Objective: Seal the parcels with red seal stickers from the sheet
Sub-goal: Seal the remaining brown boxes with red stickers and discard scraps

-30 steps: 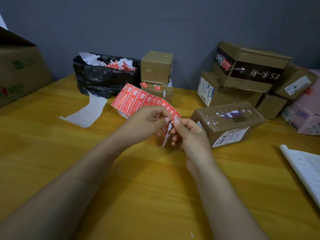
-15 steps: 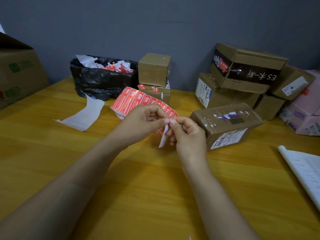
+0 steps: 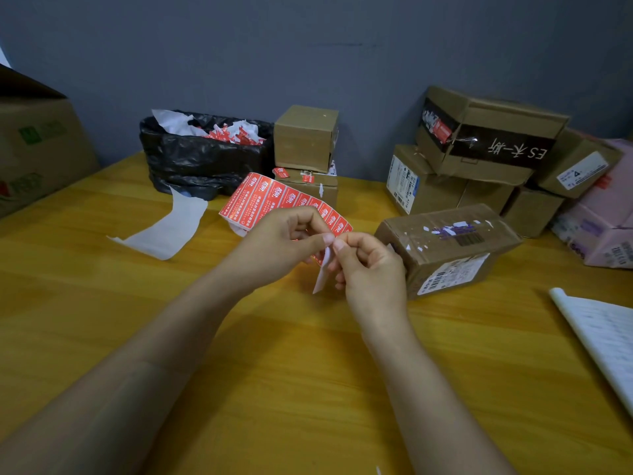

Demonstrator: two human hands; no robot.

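Left hand (image 3: 277, 241) pinching the red sticker sheet (image 3: 274, 200) above the wooden table (image 3: 274, 389), right hand (image 3: 371, 269) pinching a white strip (image 3: 323, 272) at its edge, parcel (image 3: 445, 248) just beside, more boxes (image 3: 479, 149) behind, black bag (image 3: 202, 159) of scraps

2 hands (image 3: 274, 241) (image 3: 373, 275), 1 red sticker sheet (image 3: 270, 197), 1 black bag (image 3: 202, 162), 8 cardboard boxes (image 3: 305, 138) (image 3: 310, 188) (image 3: 445, 248) (image 3: 489, 138) (image 3: 421, 186) (image 3: 531, 210) (image 3: 579, 166) (image 3: 37, 149).

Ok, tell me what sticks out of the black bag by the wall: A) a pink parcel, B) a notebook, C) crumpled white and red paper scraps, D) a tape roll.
C: crumpled white and red paper scraps show over the rim of the black bag.
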